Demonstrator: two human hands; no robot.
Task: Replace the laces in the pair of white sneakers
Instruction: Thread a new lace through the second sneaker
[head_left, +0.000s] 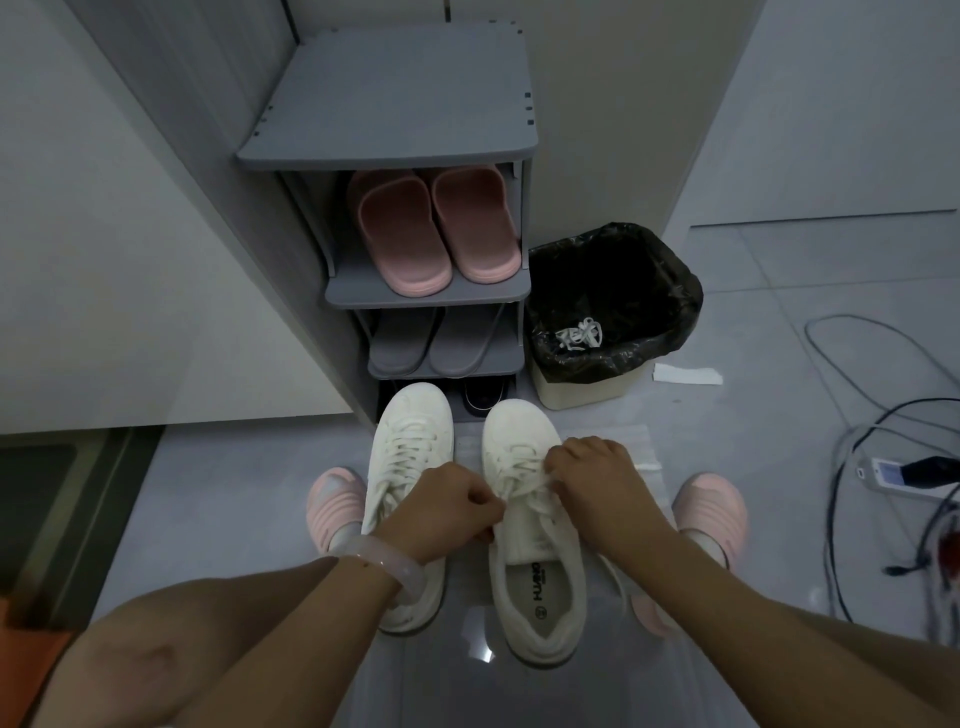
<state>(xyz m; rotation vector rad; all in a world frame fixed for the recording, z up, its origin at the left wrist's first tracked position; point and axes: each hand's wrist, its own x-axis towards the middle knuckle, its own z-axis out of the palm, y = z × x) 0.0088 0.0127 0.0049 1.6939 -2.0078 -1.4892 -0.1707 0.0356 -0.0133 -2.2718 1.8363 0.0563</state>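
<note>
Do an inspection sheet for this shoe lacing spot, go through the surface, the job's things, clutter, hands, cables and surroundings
Surface: grey tiled floor, with a clear plastic sheet under the right sneaker.
Job's things: left sneaker laced; right sneaker being laced, its lace held at the eyelets.
Clutter: white paper scrap on the floor by the bin.
Hands: left hand pinches the lace; right hand grips it over the tongue.
Cables: loose cables and a power strip at right.
Surroundings: grey shoe rack with pink slippers and grey slippers; trash bin holding white laces.
</note>
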